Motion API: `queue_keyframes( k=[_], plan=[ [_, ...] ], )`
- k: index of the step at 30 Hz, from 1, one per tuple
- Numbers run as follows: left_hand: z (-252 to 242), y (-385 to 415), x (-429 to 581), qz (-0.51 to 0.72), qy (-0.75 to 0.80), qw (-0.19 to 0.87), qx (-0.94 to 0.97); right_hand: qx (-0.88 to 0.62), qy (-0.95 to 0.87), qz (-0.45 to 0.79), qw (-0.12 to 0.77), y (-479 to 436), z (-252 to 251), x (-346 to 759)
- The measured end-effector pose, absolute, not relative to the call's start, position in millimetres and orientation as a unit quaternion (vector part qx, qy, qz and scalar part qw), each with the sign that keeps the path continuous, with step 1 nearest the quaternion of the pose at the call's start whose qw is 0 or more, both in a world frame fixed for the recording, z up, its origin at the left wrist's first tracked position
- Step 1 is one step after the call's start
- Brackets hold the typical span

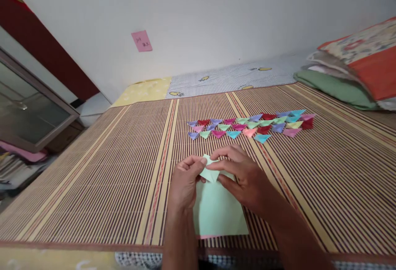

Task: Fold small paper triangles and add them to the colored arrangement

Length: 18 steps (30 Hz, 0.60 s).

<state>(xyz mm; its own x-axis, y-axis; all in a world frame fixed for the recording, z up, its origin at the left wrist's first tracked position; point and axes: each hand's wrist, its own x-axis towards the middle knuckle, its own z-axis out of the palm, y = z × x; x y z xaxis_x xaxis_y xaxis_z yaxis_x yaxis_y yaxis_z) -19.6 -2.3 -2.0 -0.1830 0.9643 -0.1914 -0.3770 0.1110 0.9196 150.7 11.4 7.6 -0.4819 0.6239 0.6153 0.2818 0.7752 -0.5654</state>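
A pink handwritten note (142,41) hangs on the white wall (216,14); right, an orange-and-floral pillow (375,72) lies piled above green bedding (335,90).

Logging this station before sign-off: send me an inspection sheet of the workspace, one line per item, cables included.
Surface: brown-and-cream striped woven mat, spread wide.
Job's things: small folded pale green paper in the hands; larger pale green paper sheet below, pink edge showing under it; rows of multicoloured folded paper triangles beyond.
Clutter: green fabric bundle and orange floral fabric cushion piled at far right.
Hands: left hand pinches the small paper; right hand has its fingers at the paper's right side, grip unclear.
Cables: nothing seen.
Surroundings: white wall with pink rectangular paper note; glass-panelled cabinet at left.
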Motion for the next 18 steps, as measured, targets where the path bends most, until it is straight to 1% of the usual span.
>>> queue_keyframes(
  k=[8,18],
  plan=[
    [-7.7,-4.9,-17.4,0.58,0.51,0.483,0.413,-0.31,-0.858,0.108,0.395,16.3,-3.0,142.8],
    [-3.8,-5.8,-9.6,0.577,0.495,0.51,0.402,-0.344,-0.833,0.181,0.394,18.6,-6.1,143.0]
  ],
)
